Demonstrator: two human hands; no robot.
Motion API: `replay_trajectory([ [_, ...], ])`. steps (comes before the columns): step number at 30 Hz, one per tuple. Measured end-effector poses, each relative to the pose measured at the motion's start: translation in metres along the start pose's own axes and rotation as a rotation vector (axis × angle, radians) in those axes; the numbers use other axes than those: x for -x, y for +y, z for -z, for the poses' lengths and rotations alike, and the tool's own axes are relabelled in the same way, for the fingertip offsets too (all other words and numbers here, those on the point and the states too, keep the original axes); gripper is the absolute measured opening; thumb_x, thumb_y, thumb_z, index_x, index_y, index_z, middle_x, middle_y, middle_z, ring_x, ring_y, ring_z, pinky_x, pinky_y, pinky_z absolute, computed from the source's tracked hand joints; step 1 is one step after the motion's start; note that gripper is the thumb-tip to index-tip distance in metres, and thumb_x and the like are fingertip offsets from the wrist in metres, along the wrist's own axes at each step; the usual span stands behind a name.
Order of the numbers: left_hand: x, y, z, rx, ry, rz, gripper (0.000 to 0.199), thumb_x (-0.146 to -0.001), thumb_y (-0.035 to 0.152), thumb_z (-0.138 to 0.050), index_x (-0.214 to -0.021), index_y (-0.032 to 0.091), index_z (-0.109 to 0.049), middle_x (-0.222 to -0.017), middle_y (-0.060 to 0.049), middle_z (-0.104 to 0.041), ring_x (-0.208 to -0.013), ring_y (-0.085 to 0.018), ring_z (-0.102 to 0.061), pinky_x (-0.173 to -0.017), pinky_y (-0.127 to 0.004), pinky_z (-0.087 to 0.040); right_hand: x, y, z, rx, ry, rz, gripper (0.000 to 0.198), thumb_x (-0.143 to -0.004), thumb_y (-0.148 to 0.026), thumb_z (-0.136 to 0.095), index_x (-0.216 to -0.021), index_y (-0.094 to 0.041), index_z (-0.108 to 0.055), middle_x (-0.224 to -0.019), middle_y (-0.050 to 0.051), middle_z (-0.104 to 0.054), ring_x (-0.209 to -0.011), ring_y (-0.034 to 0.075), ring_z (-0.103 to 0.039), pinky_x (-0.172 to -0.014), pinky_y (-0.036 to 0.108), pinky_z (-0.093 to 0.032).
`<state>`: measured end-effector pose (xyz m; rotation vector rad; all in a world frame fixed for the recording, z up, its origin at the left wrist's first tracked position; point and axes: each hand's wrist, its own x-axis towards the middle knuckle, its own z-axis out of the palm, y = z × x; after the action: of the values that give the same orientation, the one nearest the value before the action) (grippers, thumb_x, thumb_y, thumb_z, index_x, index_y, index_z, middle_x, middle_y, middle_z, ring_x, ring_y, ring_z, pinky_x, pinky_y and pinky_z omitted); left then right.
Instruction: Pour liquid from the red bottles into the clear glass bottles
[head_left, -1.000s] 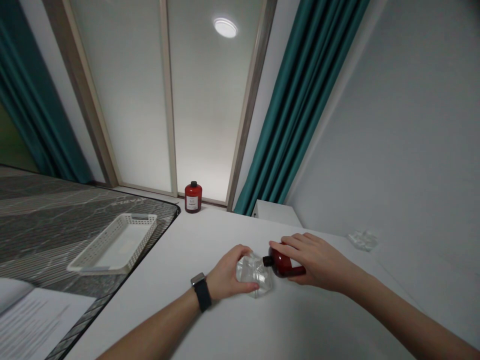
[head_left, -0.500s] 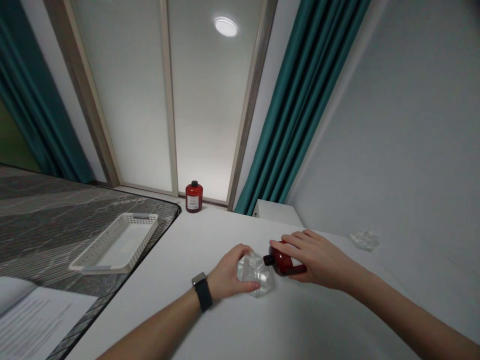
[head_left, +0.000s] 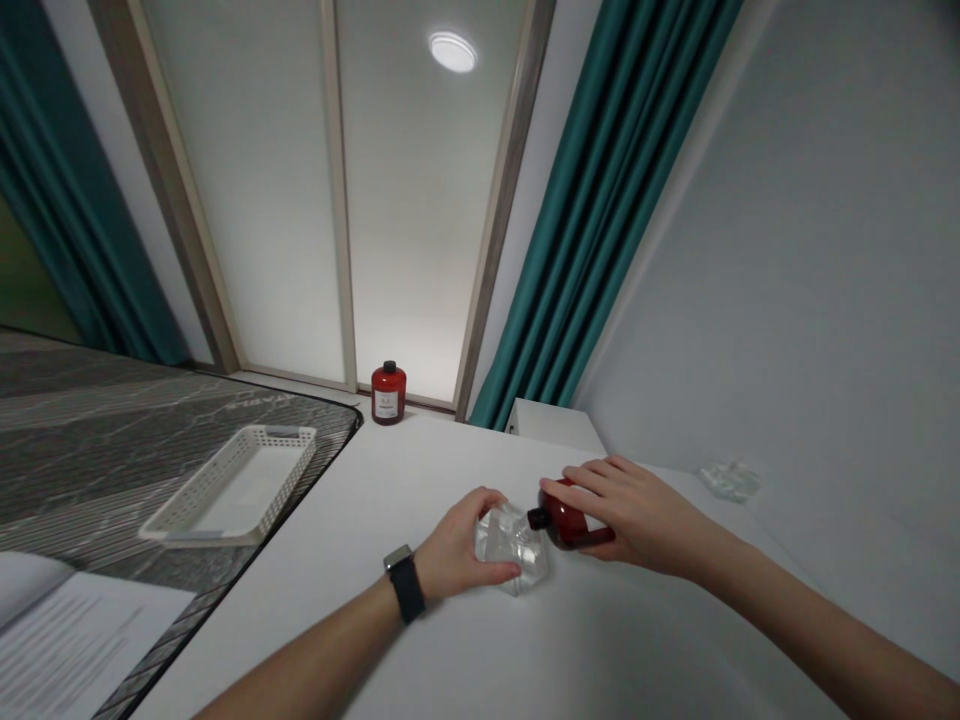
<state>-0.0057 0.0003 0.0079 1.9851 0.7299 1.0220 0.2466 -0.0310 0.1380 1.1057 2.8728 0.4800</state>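
My left hand, with a dark-strapped watch on its wrist, is closed around a clear plastic bag; its thumb and fingers press on the bag's near and far sides. In my right hand lies a dark red bottle with a black cap and a pale label, tipped onto its side. The bottle's cap points left and meets the bag's right edge; I cannot tell whether it is inside the opening. A similar red bottle stands upright at the table's far edge.
A white perforated basket sits on a grey patterned mat at the left, with an open book nearer to me. Crumpled clear plastic lies by the wall at the right. A white box-like cabinet stands behind the white table.
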Motion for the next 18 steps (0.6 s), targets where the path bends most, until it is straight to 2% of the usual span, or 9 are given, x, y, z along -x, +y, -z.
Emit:
replay_trajectory([
  [18,0.0001,0.0016,0.0001,0.021,0.012,0.008,0.058,-0.065,0.037,-0.082,-0.113,0.019,-0.054,-0.106,-0.005,-0.062,-0.096,-0.024,-0.058,-0.088,-0.037,-0.047,-0.0026,0.0031,0.0023,0.026,0.024,0.043,0.067,-0.077,-0.038,-0.080,-0.136,-0.026,-0.051,-0.117,0.007,-0.069,-0.100,0.027,-0.063,-0.083,0.038,-0.044],
])
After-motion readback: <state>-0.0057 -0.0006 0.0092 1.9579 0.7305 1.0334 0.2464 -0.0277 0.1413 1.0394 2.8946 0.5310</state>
